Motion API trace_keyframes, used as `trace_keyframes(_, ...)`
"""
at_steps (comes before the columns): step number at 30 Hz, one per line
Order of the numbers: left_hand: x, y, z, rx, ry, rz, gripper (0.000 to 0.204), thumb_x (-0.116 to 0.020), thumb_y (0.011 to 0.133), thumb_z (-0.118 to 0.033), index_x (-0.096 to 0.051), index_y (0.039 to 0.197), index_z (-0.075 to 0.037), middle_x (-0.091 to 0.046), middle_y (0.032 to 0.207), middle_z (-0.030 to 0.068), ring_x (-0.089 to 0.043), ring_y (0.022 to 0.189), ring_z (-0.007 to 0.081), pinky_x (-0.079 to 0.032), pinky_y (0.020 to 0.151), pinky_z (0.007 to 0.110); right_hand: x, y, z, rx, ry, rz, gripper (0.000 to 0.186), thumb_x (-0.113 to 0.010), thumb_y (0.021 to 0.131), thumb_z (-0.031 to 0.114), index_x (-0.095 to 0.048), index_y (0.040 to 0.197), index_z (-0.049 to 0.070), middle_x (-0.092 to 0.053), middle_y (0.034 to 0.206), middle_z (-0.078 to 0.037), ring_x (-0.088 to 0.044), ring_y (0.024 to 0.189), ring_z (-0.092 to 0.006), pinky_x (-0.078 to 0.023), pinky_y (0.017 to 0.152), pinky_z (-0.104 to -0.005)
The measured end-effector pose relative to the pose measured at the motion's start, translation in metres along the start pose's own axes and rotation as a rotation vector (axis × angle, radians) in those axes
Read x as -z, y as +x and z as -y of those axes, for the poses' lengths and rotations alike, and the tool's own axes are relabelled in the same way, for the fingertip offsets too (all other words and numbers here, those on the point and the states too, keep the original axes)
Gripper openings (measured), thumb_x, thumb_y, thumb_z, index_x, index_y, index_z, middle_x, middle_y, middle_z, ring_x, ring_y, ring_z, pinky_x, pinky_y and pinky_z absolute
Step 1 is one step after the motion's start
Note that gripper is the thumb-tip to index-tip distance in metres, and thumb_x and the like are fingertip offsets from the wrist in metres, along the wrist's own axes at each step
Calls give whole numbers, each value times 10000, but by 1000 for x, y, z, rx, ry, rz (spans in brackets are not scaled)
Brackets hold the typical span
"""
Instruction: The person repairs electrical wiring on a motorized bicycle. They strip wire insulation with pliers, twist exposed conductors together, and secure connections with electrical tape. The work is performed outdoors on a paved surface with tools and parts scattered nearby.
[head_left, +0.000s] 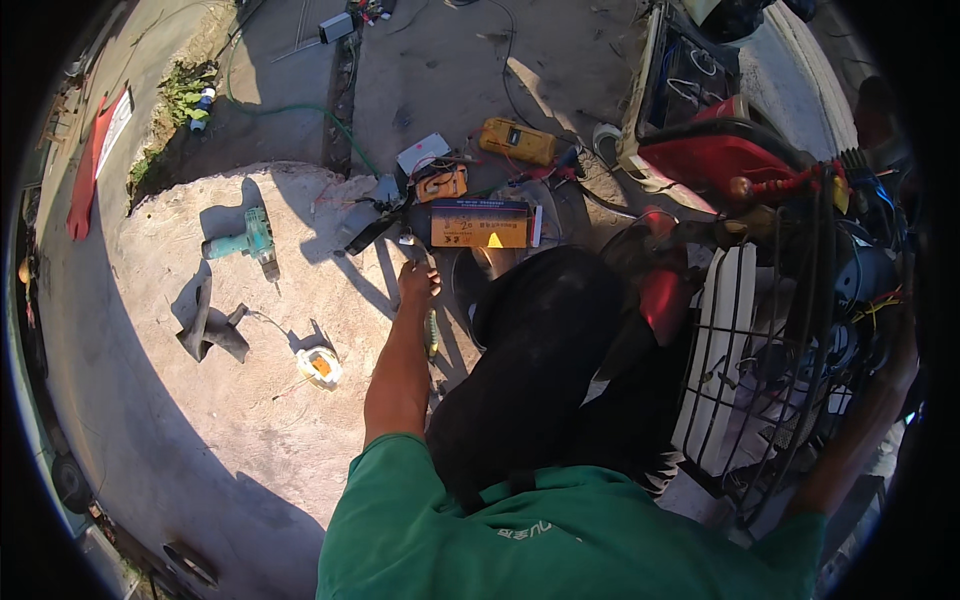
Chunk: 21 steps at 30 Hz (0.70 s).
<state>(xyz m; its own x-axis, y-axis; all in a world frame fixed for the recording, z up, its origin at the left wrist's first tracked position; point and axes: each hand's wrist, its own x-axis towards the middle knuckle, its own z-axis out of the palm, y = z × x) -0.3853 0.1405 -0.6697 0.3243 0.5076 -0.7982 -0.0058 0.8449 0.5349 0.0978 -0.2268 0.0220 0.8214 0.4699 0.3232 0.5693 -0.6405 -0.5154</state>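
My left hand is low over the sunlit concrete, fingers curled; what they hold, if anything, is unclear. A slim green-and-yellow tool lies just below it. Above are a long orange box, a black bar-like piece and a small orange item. My right forearm reaches up along the right side to wiring in a red vehicle with a black wire basket; that hand's fingers are hard to make out.
A teal drill, dark bent pieces and a small white container lie on the left. A yellow meter, white box and hoses lie farther back, near a concrete edge. A long red object is at far left.
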Motion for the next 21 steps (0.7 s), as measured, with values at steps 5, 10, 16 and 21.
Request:
trace_keyframes(5, -39, 32, -8, 135, 31, -152, 222, -595, 1005, -119, -555, 1222, -92, -659, 910, 91, -658, 699, 198, -486, 517, 315, 20, -1, -15, 35, 101, 88, 744, -636, 1025, 447, -442, 1580, -9, -561, 1532, -217, -540, 1433, -294, -463, 1154, -383)
trace_keyframes(10, -30, 30, -5, 14, -19, -110, 146, -640, 986, -107, -603, 1124, -75, -661, 865, 78, -653, 650, 176, -473, 470, 285, 20, -7, -9, 71, 142, 153, 759, -708, 988, 455, -475, 1533, -19, -614, 1406, -180, -630, 1244, -230, -526, 1006, -313)
trace_keyframes(16, -63, -66, -77, -333, 162, -29, 222, -697, 978, -87, -651, 1173, 9, -731, 995, 98, -713, 808, 173, -582, 688, 296, -45, -17, 47, 24, 375, 267, 386, -725, 998, 393, -629, 1156, 54, -516, 754, 65, -384, 556, -11, -290, 507, -187)
trace_keyframes(21, -109, -172, -151, -753, 288, 209, 181, -674, 959, -14, -647, 1135, 21, -673, 1288, 125, -698, 1109, 182, -567, 938, 321, -53, -25, 95, -6, 361, 297, 280, -740, 991, 343, -665, 1038, 77, -466, 656, 102, -321, 494, 10, -222, 461, -188)
